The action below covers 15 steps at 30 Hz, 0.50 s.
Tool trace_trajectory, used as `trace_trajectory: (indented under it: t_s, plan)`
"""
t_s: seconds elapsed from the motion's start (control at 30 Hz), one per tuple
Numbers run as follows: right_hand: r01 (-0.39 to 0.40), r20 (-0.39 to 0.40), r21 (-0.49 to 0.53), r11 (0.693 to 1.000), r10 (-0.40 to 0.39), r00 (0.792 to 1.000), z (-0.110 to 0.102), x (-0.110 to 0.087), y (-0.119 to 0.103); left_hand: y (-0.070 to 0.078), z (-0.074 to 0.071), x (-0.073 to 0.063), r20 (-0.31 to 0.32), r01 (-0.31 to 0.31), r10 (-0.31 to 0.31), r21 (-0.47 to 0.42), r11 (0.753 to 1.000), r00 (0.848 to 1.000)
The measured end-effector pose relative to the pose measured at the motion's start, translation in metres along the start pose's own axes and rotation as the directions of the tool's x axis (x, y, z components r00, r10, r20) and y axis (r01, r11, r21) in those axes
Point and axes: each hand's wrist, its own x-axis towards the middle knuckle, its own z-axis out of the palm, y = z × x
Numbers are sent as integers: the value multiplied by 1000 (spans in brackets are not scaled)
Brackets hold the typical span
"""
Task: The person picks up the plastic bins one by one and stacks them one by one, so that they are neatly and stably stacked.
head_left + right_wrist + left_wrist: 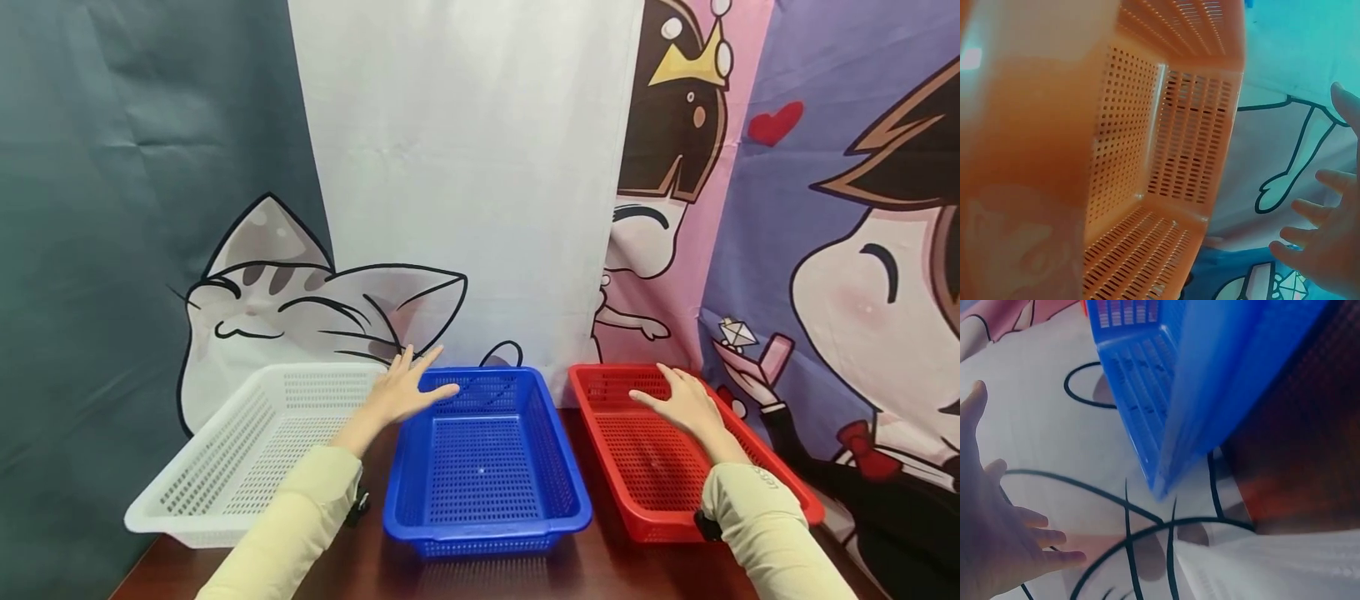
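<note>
My left hand (403,390) hovers with fingers spread over the gap between the white basket (202,450) and the blue basket (487,530), near their far rims. Nothing is in its grasp; the left wrist view shows the same spread fingers (1041,537) beside the blue basket's wall. My right hand (684,403) is held above the red basket (652,521), fingers extended and thumb apart. In the right wrist view that basket looks orange, and the hand holds nothing there. All three baskets are plastic with perforated walls, and no items show inside them.
The baskets stand side by side on a dark reddish-brown table (480,579). Directly behind them hangs a printed cloth backdrop (465,167) with a cartoon cat and two cartoon figures.
</note>
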Motion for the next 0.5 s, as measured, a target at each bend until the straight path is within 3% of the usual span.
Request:
trace_trajectory:
  t_s: [0.17, 0.5]
  plan:
    - [54, -15, 12, 998, -54, 998, 9, -2, -12, 1, 7, -1, 28, 10, -9, -40, 999, 1000]
    - [107, 14, 105, 989, -109, 994, 29, -2, -54, -15, 25, -3, 94, 57, -43, -145, 988, 995]
